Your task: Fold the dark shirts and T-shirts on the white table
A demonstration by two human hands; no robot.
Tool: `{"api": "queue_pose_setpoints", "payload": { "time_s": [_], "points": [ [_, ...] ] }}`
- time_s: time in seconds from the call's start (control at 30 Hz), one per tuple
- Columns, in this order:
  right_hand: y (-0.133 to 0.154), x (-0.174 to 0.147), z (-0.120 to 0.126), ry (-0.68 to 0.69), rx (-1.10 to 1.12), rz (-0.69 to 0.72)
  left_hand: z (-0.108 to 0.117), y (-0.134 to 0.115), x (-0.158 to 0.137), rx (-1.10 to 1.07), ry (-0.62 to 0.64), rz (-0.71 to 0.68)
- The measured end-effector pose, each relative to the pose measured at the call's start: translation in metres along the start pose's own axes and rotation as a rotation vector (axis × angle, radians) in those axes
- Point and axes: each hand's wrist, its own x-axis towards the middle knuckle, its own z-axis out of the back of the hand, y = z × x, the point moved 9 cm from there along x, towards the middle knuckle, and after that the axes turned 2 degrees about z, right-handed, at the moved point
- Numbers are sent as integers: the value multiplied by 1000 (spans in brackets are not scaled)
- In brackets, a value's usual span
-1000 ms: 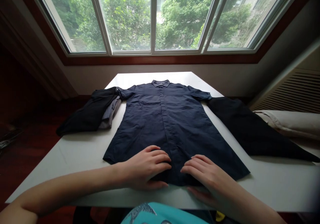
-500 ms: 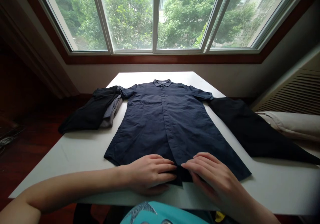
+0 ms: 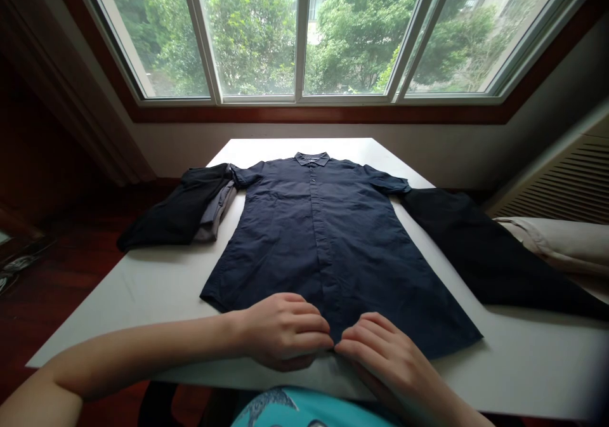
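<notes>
A dark navy short-sleeved shirt point(image 3: 314, 236) lies front side up on the white table point(image 3: 143, 281), its collar at the far end and its hem towards me. At the middle of the hem, by the button placket, my left hand point(image 3: 288, 332) has its fingers closed on the cloth. My right hand point(image 3: 380, 354) pinches the same hem just to the right, the two sets of fingertips almost touching. Both thumbs are mostly hidden beneath the fingers.
Folded black trousers point(image 3: 174, 208) and a grey garment point(image 3: 216, 211) lie at the left, touching the left sleeve. Black cloth point(image 3: 476, 243) stretches along the right side, with a beige garment point(image 3: 561, 240) beyond it. A window point(image 3: 304, 33) stands behind the table.
My right hand has moved slightly left and down, and its fingers have closed on the hem. My left fingers have curled in. The hem gap at the placket is now drawn together.
</notes>
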Motion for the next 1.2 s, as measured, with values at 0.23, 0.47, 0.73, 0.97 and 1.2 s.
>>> {"api": "queue_pose_setpoints", "payload": {
  "time_s": [0.23, 0.47, 0.73, 0.97, 1.2],
  "points": [
    [-2, -5, -7, 1, -5, 31, 14, 74, 20, -17, 18, 313],
    [4, 2, 5, 15, 38, 72, -5, 121, 35, 12, 173, 352],
    [-1, 2, -6, 25, 37, 57, 2, 104, 8, -87, 165, 356],
    [-3, 11, 2, 135, 142, 26, 3, 95, -3, -126, 115, 354],
    [-22, 17, 1, -29, -11, -40, -2, 88, 5, -165, 61, 336]
  ]
}}
